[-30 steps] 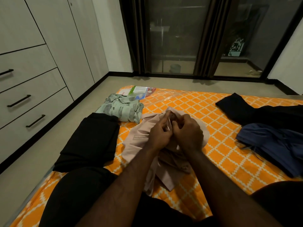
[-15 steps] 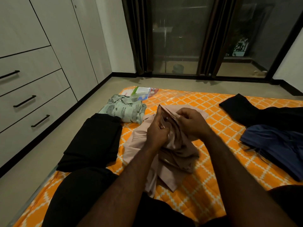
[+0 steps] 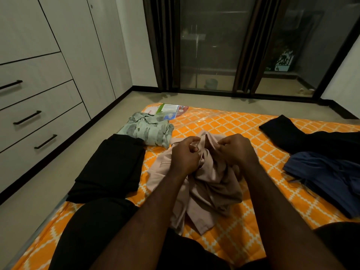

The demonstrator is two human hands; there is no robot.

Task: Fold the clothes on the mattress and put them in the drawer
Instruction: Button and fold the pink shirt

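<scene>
Dim bedroom: pale floor, dark-framed glass doors [image 3: 210,45] at the back, wardrobe drawers [image 3: 39,106] with black handles along the left wall, all closed. On the floor, orange lattice-print mattress [image 3: 224,125] under clear plastic. At its middle, crumpled pale pink shirt [image 3: 212,184], bunched and raised at the top. Left hand [image 3: 184,154] pinching a fold of the pink cloth, fingers curled; right hand [image 3: 236,151] just beside, fingers curled into the same bunch, gripping it. Held part perhaps the collar, too creased and dim to be sure. Left of the pink shirt, folded black garment [image 3: 111,164] at the mattress edge; beyond that, just beside it, folded green patterned shirt [image 3: 148,129]. Far right, heaped navy garment [image 3: 327,176] with a loose black garment [image 3: 292,133] behind, overlapping. At the far corner, printed leaflet [image 3: 169,110] under the plastic.
</scene>
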